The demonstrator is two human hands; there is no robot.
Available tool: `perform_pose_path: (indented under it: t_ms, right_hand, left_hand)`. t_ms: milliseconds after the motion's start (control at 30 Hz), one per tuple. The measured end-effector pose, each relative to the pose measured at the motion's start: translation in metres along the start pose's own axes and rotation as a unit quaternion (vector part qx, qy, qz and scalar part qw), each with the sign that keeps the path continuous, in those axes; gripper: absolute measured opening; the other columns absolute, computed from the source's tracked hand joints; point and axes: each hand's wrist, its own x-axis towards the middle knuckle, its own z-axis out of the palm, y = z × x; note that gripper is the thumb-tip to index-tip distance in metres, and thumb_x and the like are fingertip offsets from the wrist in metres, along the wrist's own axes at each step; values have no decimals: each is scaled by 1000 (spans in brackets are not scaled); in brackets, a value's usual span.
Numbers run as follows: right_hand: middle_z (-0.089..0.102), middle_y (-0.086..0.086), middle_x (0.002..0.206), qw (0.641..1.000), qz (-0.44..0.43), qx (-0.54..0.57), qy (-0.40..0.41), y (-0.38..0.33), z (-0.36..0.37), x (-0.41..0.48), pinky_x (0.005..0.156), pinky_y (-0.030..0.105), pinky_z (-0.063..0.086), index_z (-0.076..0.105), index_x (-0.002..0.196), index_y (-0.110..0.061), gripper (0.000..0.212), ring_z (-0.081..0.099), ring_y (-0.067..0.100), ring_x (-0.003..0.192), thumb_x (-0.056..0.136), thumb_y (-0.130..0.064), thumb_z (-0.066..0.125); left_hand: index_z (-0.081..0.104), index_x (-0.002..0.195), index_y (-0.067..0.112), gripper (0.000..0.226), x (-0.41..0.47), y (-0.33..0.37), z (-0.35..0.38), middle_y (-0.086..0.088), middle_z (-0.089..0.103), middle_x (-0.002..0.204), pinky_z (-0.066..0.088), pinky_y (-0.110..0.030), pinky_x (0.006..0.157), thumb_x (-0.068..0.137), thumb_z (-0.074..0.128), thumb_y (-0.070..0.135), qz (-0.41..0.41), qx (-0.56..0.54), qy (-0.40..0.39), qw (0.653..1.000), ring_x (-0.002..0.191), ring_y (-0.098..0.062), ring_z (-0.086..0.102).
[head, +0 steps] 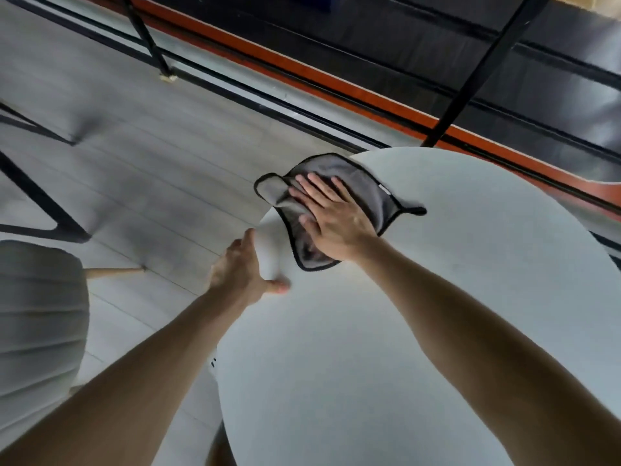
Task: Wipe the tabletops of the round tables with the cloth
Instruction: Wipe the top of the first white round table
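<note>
The right hand lies flat on the cloth, fingers straight and slightly spread, palm pressing it down without gripping it. The left hand holds the rim of the table, thumb on top and fingers curled over the edge, apparently to steady it. The cloth sits at the far left part of the tabletop. One corner flops past the rim and another trails out to the right of the hand. It is grey with a dark bound hem, and it looks thin, soft and very light, probably microfibre. It bunches into folds by the fingertips, so it will likely ruck up and slide under the palm rather than hold its shape. Broad, even palm pressure over its middle seems the best hold, with loose corners gathered in if they drag. The smooth white top should let it glide easily, and the overhanging corner could slip off if pressure lifts. Beyond the table are a pale plank floor and a grey chair at the left.
</note>
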Motion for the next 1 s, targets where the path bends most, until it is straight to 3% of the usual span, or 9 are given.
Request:
perform_pose_path:
  t_ms: [133, 200, 267, 433, 500, 667, 767, 900, 1000]
  right_hand:
    - [2, 7, 184, 950, 310, 39, 23, 93, -14, 2, 137, 56, 3, 13, 176, -19, 73, 2, 25, 170, 111, -53, 19]
    - [1, 4, 184, 934, 353, 39, 31, 109, -13, -3, 136, 58, 2, 10, 176, -19, 75, 0, 24, 170, 110, -54, 15]
    - [3, 3, 185, 956, 291, 30, 29, 75, -9, -5, 136, 59, 4, 10, 176, -21, 75, 2, 22, 170, 109, -54, 15]
    - [16, 0, 183, 999, -50, -14, -4, -40, 8, -52, 134, 60, 13, 30, 173, -25, 64, 11, 21, 170, 112, -47, 29]
    - [17, 0, 183, 999, -36, -12, 2, -27, 8, -46, 133, 61, 16, 30, 172, -30, 65, 13, 21, 169, 112, -54, 32]
    - [8, 3, 184, 986, 169, -2, -11, -8, 0, 23, 134, 65, 0, 16, 175, -28, 80, 4, 26, 170, 106, -69, 17]
    - [9, 5, 184, 992, 123, -21, -3, -52, 13, 10, 134, 63, 9, 20, 175, -18, 76, 6, 26, 170, 108, -53, 14]
    - [9, 12, 183, 998, 53, -15, -11, -148, 32, -84, 132, 65, 11, 22, 174, -12, 73, 6, 30, 170, 111, -47, 31]
    - [-1, 12, 184, 998, 52, 6, -39, -196, 40, -150, 132, 67, 8, 12, 175, -14, 77, -3, 30, 170, 112, -51, 36]
  left_hand:
    - [26, 159, 24, 130, 0, -4, 4, -10, 59, 140, 55, -48, 98, 57, 97, 63, 0, -9, 11, 1000, 125, -37, 59]
    - [30, 156, 26, 130, 3, -5, 7, -8, 62, 135, 56, -48, 94, 53, 99, 63, -3, -17, 15, 1000, 119, -36, 62]
    - [33, 152, 27, 128, 4, -5, 7, -6, 65, 130, 57, -47, 90, 49, 99, 66, -2, -14, 18, 1000, 116, -35, 63]
    - [36, 153, 34, 128, -15, -14, 6, -2, 67, 136, 57, -45, 93, 48, 85, 87, -10, -17, 27, 999, 122, -32, 65]
    - [45, 150, 35, 123, -30, -38, 8, 4, 66, 136, 58, -44, 95, 46, 80, 91, -38, -71, 17, 997, 122, -26, 65]
    - [65, 124, 36, 78, -56, -117, 16, 15, 73, 112, 60, -38, 91, 64, 79, 84, -48, -142, 46, 988, 100, -12, 71]
    - [75, 100, 29, 29, -55, -144, 12, 8, 79, 99, 64, -38, 79, 91, 74, 57, -28, -100, 114, 988, 87, -18, 75]
    - [75, 83, 24, 38, -58, -144, -3, 6, 72, 80, 56, -32, 68, 98, 65, 57, -16, 6, 129, 991, 69, -20, 64]
    - [79, 100, 22, 34, -61, -141, -11, 5, 71, 87, 58, -35, 77, 106, 57, 48, 43, 49, 109, 992, 75, -20, 65]
